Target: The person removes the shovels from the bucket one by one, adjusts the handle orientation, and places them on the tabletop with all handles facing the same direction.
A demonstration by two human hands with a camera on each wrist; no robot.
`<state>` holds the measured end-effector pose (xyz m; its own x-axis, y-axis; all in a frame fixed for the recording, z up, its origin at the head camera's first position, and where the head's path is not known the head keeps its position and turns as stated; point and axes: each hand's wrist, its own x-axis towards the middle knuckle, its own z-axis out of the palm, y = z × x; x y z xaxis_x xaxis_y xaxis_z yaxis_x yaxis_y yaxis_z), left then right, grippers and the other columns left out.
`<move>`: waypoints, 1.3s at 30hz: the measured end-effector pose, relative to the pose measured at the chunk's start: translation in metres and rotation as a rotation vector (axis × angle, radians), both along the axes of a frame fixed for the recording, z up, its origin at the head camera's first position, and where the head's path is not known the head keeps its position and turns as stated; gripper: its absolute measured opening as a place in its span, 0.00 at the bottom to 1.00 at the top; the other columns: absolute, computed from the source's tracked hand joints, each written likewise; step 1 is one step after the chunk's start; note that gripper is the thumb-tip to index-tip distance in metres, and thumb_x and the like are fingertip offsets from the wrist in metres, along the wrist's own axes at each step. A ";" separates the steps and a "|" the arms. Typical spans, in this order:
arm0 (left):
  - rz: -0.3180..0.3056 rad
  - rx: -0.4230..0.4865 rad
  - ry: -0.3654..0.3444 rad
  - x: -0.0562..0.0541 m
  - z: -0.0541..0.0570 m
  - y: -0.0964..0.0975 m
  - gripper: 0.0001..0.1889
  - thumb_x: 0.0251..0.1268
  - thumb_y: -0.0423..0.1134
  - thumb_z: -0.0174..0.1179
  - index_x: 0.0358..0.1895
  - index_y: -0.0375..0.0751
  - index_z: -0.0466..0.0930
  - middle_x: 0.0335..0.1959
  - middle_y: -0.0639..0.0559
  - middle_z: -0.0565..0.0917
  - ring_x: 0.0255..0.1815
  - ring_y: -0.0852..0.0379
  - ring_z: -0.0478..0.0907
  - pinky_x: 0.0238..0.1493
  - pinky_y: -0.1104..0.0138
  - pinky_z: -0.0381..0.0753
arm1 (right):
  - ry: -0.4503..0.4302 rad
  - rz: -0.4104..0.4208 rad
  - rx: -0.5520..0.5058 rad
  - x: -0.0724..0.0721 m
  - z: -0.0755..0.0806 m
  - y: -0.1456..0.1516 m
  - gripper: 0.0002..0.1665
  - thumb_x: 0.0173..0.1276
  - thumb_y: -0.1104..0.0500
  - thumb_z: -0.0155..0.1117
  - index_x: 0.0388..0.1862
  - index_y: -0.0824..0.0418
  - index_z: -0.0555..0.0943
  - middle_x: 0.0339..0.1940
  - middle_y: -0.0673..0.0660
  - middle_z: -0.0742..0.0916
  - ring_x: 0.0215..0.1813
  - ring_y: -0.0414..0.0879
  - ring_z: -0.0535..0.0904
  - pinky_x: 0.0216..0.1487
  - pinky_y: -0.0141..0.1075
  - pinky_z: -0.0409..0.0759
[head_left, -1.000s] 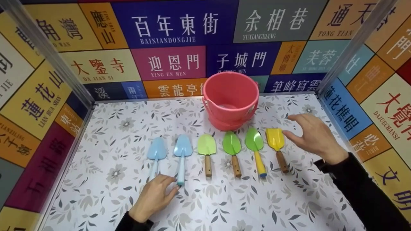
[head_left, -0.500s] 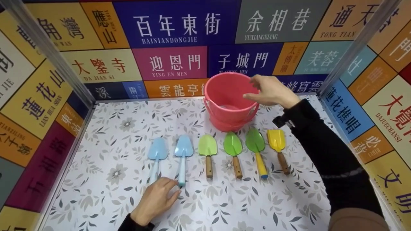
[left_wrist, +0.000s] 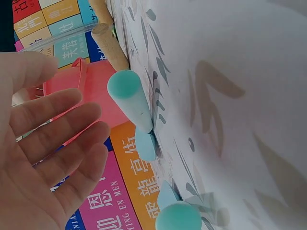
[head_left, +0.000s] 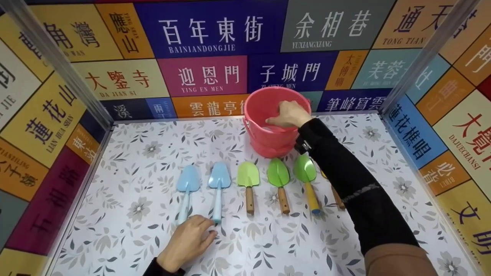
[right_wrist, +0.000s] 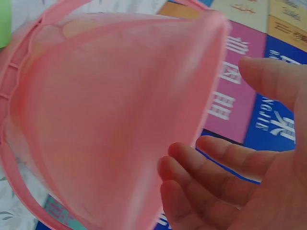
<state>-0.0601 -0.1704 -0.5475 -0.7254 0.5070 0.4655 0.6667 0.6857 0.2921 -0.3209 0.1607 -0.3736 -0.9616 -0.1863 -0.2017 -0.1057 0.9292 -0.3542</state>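
Note:
My right hand is over the mouth of a pink bucket, fingers loosely bent; the right wrist view shows its fingertips near the bucket's rim, holding nothing. My left hand lies by the handle ends of two light blue trowels, one at far left and one beside it. In the left wrist view its fingers are relaxed and apart from the handles. To the right lie a lime trowel, a green wooden-handled trowel and a green trowel with a yellow handle. A wooden handle shows beside my right sleeve, which covers most of that tool.
The trowels lie in a row on a white floral tabletop, blades pointing away. Colourful lettered panels wall off the back and both sides. The bucket stands near the back wall, behind the row.
My right hand has moved left from beside the yellow shovel, over the bucket's rim, to above its mouth. The right sleeve now covers the yellow shovel's blade. My left hand has barely shifted.

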 end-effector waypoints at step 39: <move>-0.002 -0.058 -0.038 0.005 0.006 0.002 0.10 0.60 0.38 0.72 0.42 0.40 0.87 0.36 0.53 0.86 0.39 0.54 0.82 0.42 0.59 0.83 | -0.284 0.060 0.219 -0.020 -0.016 0.004 0.19 0.70 0.44 0.58 0.29 0.58 0.75 0.32 0.54 0.79 0.40 0.50 0.76 0.50 0.43 0.77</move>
